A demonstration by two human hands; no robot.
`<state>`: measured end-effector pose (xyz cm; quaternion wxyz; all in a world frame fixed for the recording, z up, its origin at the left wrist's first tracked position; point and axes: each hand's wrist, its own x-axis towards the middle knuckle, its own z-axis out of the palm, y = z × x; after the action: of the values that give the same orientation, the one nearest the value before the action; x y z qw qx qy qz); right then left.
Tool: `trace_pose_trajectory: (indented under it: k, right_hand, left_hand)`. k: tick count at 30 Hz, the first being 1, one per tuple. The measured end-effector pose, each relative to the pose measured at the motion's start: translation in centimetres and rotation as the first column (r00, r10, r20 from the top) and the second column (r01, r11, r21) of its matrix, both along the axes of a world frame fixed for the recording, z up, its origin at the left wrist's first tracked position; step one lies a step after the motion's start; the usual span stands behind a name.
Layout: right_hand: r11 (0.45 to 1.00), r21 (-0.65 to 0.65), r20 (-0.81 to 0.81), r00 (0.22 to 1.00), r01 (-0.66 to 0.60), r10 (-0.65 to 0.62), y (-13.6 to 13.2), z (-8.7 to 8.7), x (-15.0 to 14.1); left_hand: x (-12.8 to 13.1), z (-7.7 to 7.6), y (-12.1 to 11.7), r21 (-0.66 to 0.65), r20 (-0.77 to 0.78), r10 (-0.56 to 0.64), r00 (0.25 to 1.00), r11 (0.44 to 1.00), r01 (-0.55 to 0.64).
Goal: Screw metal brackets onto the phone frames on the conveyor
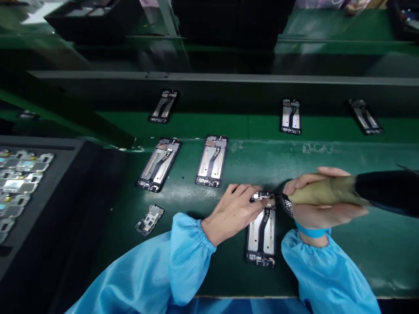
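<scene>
six opened phone frames (261,235), one loose circuit board (149,219), one electric screwdriver (353,192), two hands (234,211)

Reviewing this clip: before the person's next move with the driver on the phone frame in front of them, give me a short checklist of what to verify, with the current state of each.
1. Phone frame lies flat on the green bench: ok.
2. Left hand steadies the frame's top end, fingers on the small part there: ok.
3. Right hand is wrapped firmly around the screwdriver: ok.
4. Driver tip seated on the screw: cannot tell, the tip is hidden between the hands.
5. Left fingers clear of the tip: cannot tell, they sit very close.
6. Loose board and the two frames behind lie apart from the work: ok.
</scene>
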<state>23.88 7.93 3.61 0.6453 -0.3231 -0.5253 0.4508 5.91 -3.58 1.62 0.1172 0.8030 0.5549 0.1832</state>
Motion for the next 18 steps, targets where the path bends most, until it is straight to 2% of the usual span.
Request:
trace_pose_trajectory:
  k: [3, 9, 15, 18]
  right_hand:
    - [0.998, 0.052, 0.001, 1.0, -0.028, 0.028, -0.2, -0.1, -1.1]
    - [0.999, 0.028, 0.035, 0.999, 0.024, -0.025, 0.0, -0.3, -1.6]
    - [0.999, 0.041, 0.019, 0.999, -0.031, 0.03, -0.5, -1.3, -1.8]
    - [0.998, 0.045, 0.003, 0.999, -0.048, 0.048, -0.5, -1.3, -1.8]
  left_hand:
    - [0.0, -0.1, -0.1, 0.008, 0.008, -0.001, 1.0, 1.0, 0.001]
    - [0.0, -0.1, -0.1, 0.015, 0.007, 0.003, 1.0, 1.0, -0.004]
    - [0.2, 0.1, -0.2, -0.021, 0.0, 0.002, 1.0, 1.0, -0.002]
    - [-0.1, 0.4, -0.2, -0.054, 0.053, 0.014, 0.999, 0.998, -0.011]
